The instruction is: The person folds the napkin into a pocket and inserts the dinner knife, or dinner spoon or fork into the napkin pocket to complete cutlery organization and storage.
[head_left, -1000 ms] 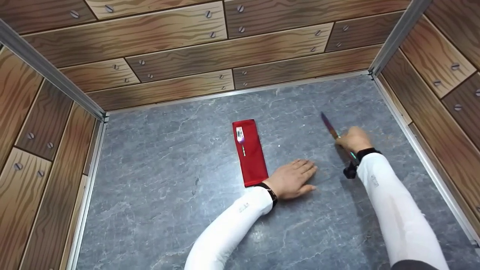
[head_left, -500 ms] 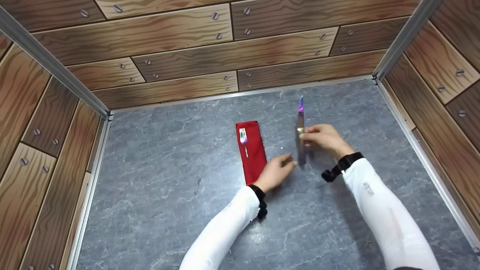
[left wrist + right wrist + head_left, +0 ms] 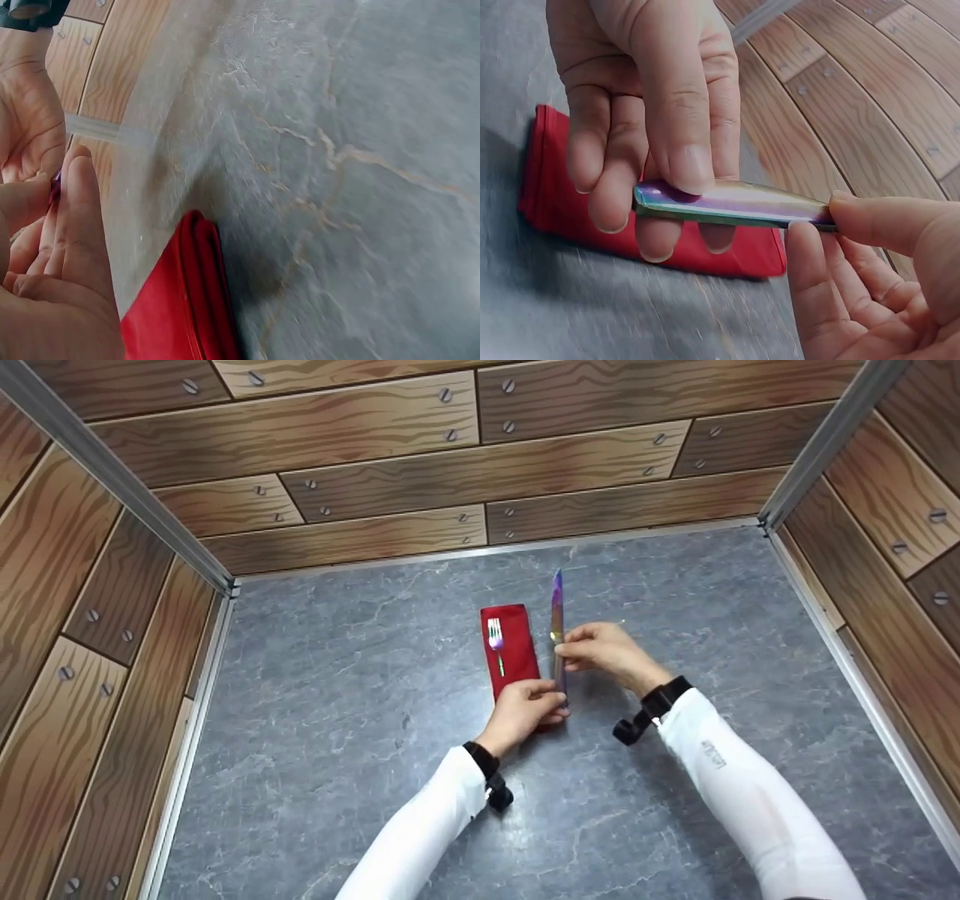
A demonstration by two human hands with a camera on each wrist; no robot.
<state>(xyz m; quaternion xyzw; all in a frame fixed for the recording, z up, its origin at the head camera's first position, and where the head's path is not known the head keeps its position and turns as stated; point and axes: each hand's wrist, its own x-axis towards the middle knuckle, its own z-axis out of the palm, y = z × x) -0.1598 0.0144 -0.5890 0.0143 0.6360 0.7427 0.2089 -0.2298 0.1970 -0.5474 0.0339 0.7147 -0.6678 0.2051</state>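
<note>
An iridescent table knife [image 3: 557, 604] is held above the table beside the red folded napkin [image 3: 511, 652], its blade toward the back wall. My right hand [image 3: 611, 654] pinches the handle near its middle. The end of the handle [image 3: 727, 204] is pinched between thumb and fingers of my left hand [image 3: 521, 711], as the right wrist view shows. A shiny fork [image 3: 496, 645] lies on the left part of the napkin, tines away from me. My left hand covers the napkin's near end in the head view.
The grey marbled tabletop [image 3: 337, 720] is bounded by wood-patterned walls at the back [image 3: 390, 472], left [image 3: 90, 607] and right [image 3: 885, 510]. Metal strips run along the edges of the tabletop.
The knife has come left in my right hand and now stands close to the napkin. My left hand has risen from flat on the table and taken hold of the handle end.
</note>
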